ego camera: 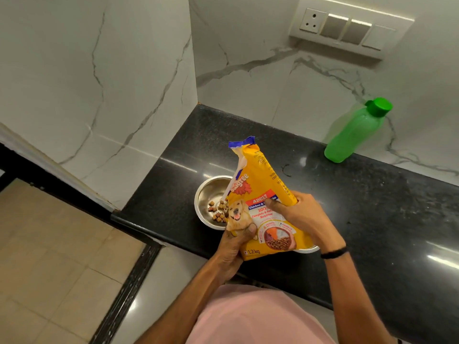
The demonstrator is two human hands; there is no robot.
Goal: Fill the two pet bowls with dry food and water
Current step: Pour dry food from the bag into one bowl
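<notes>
Head view, the only one I have. I am holding the yellow dry food bag (267, 194) in both hands at the centre of the frame, over the black counter (372, 207). My left hand (234, 247) is closed around the bag's lower corner, thumb across the printed dog. My right hand (301, 217) is clamped on the bag's right side at mid-height, thumb pressed over the front panel.

What matters is how the bag lies against the first steel bowl (208, 194). The bag's long axis runs from lower right, by my hands, up toward the blue-edged end at upper centre, leaning a little left. The bowl sits left of and partly behind the bag, just left of centre, so the food has to leave on the left side. A small scatter of kibble (218, 212) lies on the bowl's floor close to the bag's left edge; the opening itself I cannot make out. My left hand is the nearer one to that bowl, so I judge the tilt is steered from there while the right carries the weight.

The second bowl (308, 249) shows only as a sliver of rim under the bag's lower right corner, just below my right wrist; its inside is hidden.

The green water bottle (357, 131) stands capped at the right of the frame against the marble wall (248, 70), well apart from both bowls. Filling looks barely begun, water untouched.
</notes>
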